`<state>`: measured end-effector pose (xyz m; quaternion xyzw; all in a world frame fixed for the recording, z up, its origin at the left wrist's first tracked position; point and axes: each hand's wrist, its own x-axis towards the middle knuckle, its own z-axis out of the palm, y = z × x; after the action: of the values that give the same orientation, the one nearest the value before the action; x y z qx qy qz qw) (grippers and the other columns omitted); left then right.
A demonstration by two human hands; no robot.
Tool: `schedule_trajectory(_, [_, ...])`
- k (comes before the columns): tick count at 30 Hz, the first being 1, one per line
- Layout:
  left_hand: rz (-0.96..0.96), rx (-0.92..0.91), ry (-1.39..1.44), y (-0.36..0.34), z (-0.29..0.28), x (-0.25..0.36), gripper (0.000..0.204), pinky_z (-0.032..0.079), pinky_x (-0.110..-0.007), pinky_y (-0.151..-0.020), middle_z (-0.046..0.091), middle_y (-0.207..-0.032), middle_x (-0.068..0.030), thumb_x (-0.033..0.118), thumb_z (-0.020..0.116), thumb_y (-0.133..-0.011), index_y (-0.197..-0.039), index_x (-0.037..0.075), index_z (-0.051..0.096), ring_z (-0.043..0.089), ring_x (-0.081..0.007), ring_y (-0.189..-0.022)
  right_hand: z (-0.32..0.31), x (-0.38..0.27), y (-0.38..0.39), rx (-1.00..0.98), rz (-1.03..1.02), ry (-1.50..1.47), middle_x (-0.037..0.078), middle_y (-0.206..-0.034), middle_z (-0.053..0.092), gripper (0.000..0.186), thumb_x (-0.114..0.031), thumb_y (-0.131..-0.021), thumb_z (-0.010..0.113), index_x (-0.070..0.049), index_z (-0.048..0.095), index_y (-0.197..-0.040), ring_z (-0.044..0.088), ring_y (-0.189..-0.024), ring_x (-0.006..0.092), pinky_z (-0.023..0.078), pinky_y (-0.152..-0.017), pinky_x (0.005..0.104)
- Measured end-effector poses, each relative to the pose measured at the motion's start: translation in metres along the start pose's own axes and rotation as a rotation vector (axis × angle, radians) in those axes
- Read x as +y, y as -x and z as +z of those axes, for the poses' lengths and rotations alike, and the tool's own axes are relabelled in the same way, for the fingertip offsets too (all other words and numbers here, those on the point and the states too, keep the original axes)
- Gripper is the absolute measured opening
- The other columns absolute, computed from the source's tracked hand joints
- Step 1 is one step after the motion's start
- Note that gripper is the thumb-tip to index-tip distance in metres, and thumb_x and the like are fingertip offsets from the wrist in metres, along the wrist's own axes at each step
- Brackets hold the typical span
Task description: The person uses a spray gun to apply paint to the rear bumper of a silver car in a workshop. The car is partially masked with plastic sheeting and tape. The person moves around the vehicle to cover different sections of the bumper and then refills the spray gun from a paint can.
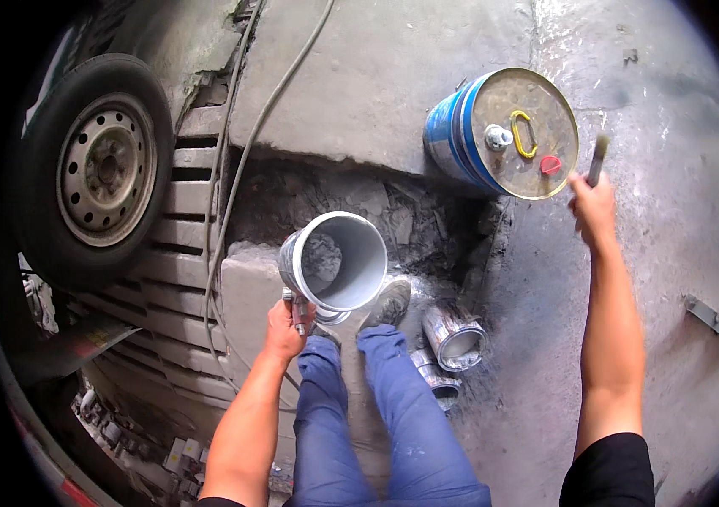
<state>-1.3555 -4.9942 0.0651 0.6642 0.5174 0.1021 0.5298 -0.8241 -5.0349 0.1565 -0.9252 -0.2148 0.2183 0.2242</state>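
My left hand (283, 331) is closed round a metal fitting (299, 311), shaped like part of a spray gun, at the lower side of an open grey pot (359, 266). The pot tilts so that I see into it; a pale grey mass lies at its bottom. Raised at the right, my right hand (593, 207) grips a short dark stick-like tool (599, 159) with a lighter upper end. Motion blurs it, so its kind is unclear. Just left of that hand is a blue metal drum (448, 135), its lid bearing a yellow handle, a red ring and a white cap.
Two paint-smeared cans (461, 336) lie beside my right foot (391, 302). A broken pit with rubble (359, 190) opens ahead. At the left, a wheel (106, 173) stands near slotted slabs (186, 228) crossed by hoses (271, 97). A metal bar (714, 323) lies far right.
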Motion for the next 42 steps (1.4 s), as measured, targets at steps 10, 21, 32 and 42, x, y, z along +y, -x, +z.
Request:
schedule_trajectory(10, [-0.018,-0.035,-0.047,0.003,-0.013,-0.002,0.014,0.048,-0.031,-0.069,0.064,-0.079,-0.007,0.012,0.061,-0.086,-0.095,0.002,0.06,0.059,-0.0162,-0.074,-0.013,-0.047,0.146,-0.704,0.1,-0.094,0.002,-0.063,0.053,0.031,-0.026,-0.09,0.062,-0.002,0.056,-0.108,0.049,-0.055,0.0081,0.042,-0.049,0.0254])
schedule_trajectory(21, [0.114,-0.063,-0.155,0.002,-0.027,-0.028,0.012,0.046,-0.039,-0.067,0.059,-0.079,-0.0142,0.005,0.053,-0.082,-0.093,0.004,0.058,0.057,-0.0309,-0.073,-0.005,-0.129,0.212,-0.586,-0.842,0.306,0.009,-0.067,0.05,0.031,-0.012,-0.082,0.063,-0.009,0.06,-0.113,0.055,-0.058,0.0266,0.045,-0.052,0.0363])
schedule_trajectory(32, [0.093,-0.162,-0.202,0.004,-0.036,-0.023,0.02,0.045,-0.045,-0.072,0.059,-0.084,-0.0166,0.003,0.049,-0.082,-0.099,0.005,0.058,0.056,-0.0382,-0.081,0.029,-0.136,0.235,-0.53,-1.036,0.27,0.009,-0.071,0.05,0.027,-0.011,-0.077,0.061,-0.007,0.06,-0.103,0.056,-0.065,0.0263,0.046,-0.055,0.0378])
schedule_trajectory(42, [0.26,-0.131,-0.282,-0.01,-0.036,-0.021,0.025,0.044,-0.043,-0.071,0.059,-0.084,-0.0137,0.0,0.052,-0.077,-0.099,0.008,0.06,0.055,-0.0357,-0.08,0.092,-0.118,0.218,-0.61,-1.14,0.373,0.007,-0.07,0.049,0.031,-0.011,-0.075,0.06,-0.009,0.058,-0.106,0.055,-0.062,0.0234,0.045,-0.054,0.0358])
